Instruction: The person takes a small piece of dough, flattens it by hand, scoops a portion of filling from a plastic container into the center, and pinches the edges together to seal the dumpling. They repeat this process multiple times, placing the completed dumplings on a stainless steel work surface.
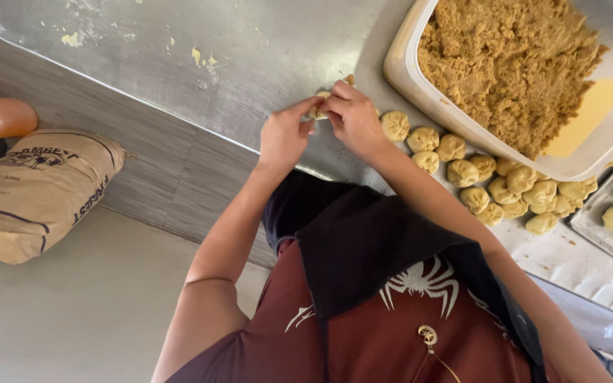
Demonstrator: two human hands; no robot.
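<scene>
Both hands meet over a steel worktop [264, 50]: the left hand [283, 136] and right hand [352, 117] pinch a small dough piece [318, 108] between their fingertips, just above the counter's near edge. Beside them lie rows of pleated dough balls [487, 181], a tub of crumbly brown filling [512, 67], and a baking tray [608, 220]. A paper sack [33, 191] sits on the floor.
</scene>
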